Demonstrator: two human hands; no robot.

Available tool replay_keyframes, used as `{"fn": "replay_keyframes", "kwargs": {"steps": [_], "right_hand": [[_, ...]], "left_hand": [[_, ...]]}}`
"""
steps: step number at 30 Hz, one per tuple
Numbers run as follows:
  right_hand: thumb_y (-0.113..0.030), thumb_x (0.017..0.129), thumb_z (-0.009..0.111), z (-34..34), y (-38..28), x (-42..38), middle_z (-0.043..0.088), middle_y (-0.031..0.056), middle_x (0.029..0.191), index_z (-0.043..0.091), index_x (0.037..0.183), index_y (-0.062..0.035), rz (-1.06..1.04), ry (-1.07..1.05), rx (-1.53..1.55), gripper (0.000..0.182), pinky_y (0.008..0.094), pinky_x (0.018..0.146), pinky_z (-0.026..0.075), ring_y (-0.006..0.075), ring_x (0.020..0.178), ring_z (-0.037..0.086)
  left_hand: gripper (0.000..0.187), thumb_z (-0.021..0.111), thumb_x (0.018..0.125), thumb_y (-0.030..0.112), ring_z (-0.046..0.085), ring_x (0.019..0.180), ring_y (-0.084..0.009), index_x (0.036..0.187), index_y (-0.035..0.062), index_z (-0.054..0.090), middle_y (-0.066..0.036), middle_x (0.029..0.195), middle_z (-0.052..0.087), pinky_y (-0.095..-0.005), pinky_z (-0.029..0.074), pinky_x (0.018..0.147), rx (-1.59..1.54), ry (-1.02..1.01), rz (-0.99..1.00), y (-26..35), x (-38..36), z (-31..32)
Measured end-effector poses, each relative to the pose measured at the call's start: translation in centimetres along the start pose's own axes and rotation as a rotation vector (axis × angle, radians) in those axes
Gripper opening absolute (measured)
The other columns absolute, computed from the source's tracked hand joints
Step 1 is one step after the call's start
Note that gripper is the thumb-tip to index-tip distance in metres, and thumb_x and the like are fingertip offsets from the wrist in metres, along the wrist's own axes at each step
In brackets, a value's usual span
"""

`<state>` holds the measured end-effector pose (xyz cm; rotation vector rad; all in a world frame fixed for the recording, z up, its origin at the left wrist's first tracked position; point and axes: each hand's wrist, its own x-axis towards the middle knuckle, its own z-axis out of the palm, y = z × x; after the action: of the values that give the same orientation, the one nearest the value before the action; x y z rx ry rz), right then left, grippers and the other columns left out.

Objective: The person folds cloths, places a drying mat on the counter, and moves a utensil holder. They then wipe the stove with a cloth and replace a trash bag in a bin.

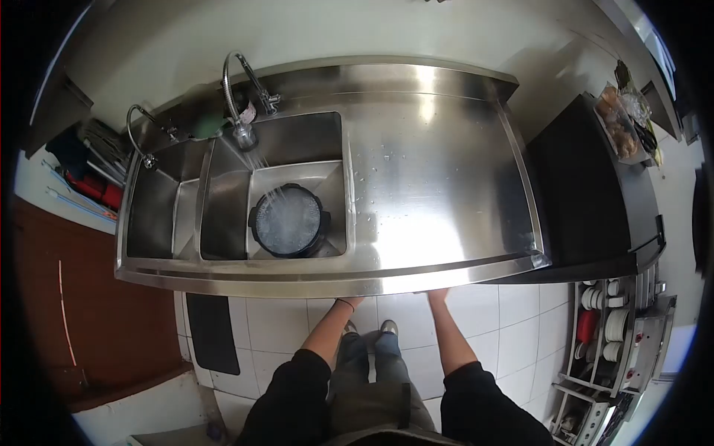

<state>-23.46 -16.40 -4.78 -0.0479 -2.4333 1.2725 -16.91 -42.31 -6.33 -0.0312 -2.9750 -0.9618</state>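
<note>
Both of my forearms reach forward to the front edge of the steel sink counter (446, 249). My left hand (352, 300) is mostly hidden under that edge, with a dark band at its wrist. Farther right, my right hand (437, 294) also passes beneath the edge, its fingers out of sight. Whether either hand holds anything is hidden. In the right-hand basin, a dark round pot (288, 221) with side handles holds foamy-looking water. A spray of water falls into it from the curved faucet (244, 135).
A second faucet (147, 157) stands over the left basin (152, 219). Water drops dot the steel worktop. To the right are a black cabinet (576, 193) with a container of food on top, and a rack (595, 334) of dishes. A dark mat (212, 334) lies on the tiled floor.
</note>
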Motion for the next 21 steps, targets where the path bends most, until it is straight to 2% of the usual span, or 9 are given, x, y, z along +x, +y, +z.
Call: {"fn": "replay_keyframes", "kwargs": {"steps": [2,4,6,9,11,14,18,19,21], "right_hand": [[-0.042,0.079,0.055,-2.3,5.8,1.2,0.052,0.0171,0.118,0.049,0.119,-0.002,0.297,-0.007,-0.423,0.057,0.0388,0.094,0.036,0.0309,0.114,0.045],[-0.039,0.08,0.055,-2.6,15.6,1.9,0.055,0.0152,0.116,0.051,0.117,-0.0022,0.708,0.145,-0.525,0.053,0.038,0.092,0.038,0.0294,0.11,0.049],[-0.038,0.08,0.055,-4.5,16.9,4.0,0.055,0.0161,0.115,0.052,0.115,-0.0013,0.849,0.09,-0.479,0.051,0.0374,0.09,0.039,0.0297,0.108,0.05],[-0.035,0.081,0.054,-7.5,17.2,6.9,0.056,0.0174,0.112,0.054,0.112,-0.0001,0.675,-0.142,-0.303,0.047,0.0366,0.089,0.041,0.0302,0.106,0.052],[-0.033,0.082,0.054,-9.1,16.2,8.2,0.057,0.0183,0.111,0.055,0.11,0.0007,0.526,-0.245,-0.224,0.045,0.0361,0.087,0.041,0.0305,0.105,0.053],[-0.031,0.082,0.054,-11.4,14.8,8.8,0.058,0.0197,0.109,0.056,0.107,0.0019,0.339,-0.27,-0.202,0.041,0.0353,0.085,0.043,0.031,0.102,0.055],[-0.023,0.082,0.055,-14.5,7.4,8.9,0.06,0.023,0.099,0.06,0.098,0.004,0.343,-0.122,-0.336,0.032,0.0349,0.081,0.044,0.0331,0.096,0.058],[-0.018,0.081,0.057,-14.5,7.6,7.9,0.061,0.0208,0.084,0.06,0.085,0.0039,0.329,0.078,-0.055,0.022,0.0374,0.071,0.044,0.0331,0.079,0.059],[-0.026,0.087,0.056,-16.5,3.4,5.8,0.043,0.0105,0.059,0.045,0.069,0.0012,0.25,0.274,-0.189,0.034,0.035,0.054,0.036,0.0203,0.056,0.037]], "left_hand": [[0.041,0.047,0.085,0.037,0.046,0.113,-0.034,0.115,0.0086,0.055,-0.017,0.12,0.052,-0.045,0.036,0.094,0.009,0.051,-0.051,-1.0,-0.2,1.1],[0.043,0.048,0.084,0.039,0.047,0.111,-0.0339,0.115,0.0087,0.055,-0.016,0.119,0.053,-0.0445,0.036,0.095,-0.06,0.032,-0.062,0.6,0.2,-1.2],[0.045,0.048,0.084,0.041,0.049,0.11,-0.0339,0.115,0.0087,0.055,-0.015,0.118,0.054,-0.044,0.036,0.096,-0.132,0.022,-0.075,1.5,0.6,-2.1],[0.04,0.048,0.084,0.033,0.049,0.11,-0.0343,0.114,0.008,0.055,-0.017,0.117,0.054,-0.0457,0.037,0.093,0.022,-0.046,-0.009,2.4,0.4,-2.1],[0.037,0.052,0.08,0.029,0.051,0.104,-0.0345,0.108,0.0056,0.057,-0.018,0.111,0.056,-0.0476,0.039,0.09,0.338,-0.32,-0.099,3.5,-0.4,-2.7],[0.037,0.056,0.075,0.026,0.053,0.101,-0.0349,0.103,0.0024,0.057,-0.019,0.106,0.057,-0.0483,0.04,0.087,0.315,-0.195,0.064,5.4,-2.3,-3.3],[0.043,0.058,0.071,0.024,0.055,0.1,-0.0333,0.109,0.0034,0.055,-0.018,0.107,0.058,-0.0446,0.041,0.088,0.4,-0.287,-0.015,8.5,-1.3,-3.5],[0.043,0.058,0.071,0.024,0.054,0.102,-0.0334,0.108,0.0029,0.055,-0.018,0.108,0.057,-0.0446,0.041,0.089,0.41,-0.28,-0.05,8.4,-1.0,-2.9],[0.043,0.059,0.071,0.021,0.053,0.104,-0.0336,0.109,0.0025,0.054,-0.02,0.11,0.056,-0.0447,0.04,0.09,0.373,-0.293,-0.123,8.3,-0.7,-2.0]]}}
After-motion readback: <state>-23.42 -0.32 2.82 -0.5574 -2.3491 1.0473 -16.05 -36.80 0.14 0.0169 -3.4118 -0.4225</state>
